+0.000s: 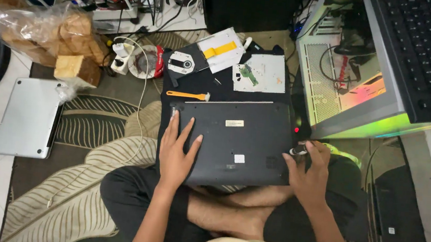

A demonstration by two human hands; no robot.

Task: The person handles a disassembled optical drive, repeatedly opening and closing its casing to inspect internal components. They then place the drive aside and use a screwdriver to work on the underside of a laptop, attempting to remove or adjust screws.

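A dark grey laptop (pixel 235 138) lies upside down in front of my crossed legs, its underside facing up. My left hand (pixel 177 154) rests flat on its left part, fingers spread. At the laptop's right edge my right hand (pixel 308 174) is closed around a small tool with a silver tip (pixel 297 151); what kind of tool I cannot tell. An orange pry tool (pixel 189 96) lies just beyond the laptop's far edge.
Beyond the laptop lie a disc drive part (pixel 181 62), a white box with yellow tape (pixel 222 48) and a metal drive with a green board (pixel 258 72). A silver laptop (pixel 29 116) sits on the left. An open desktop case (pixel 352 71) stands at right. Bagged bread (pixel 50 34) is far left.
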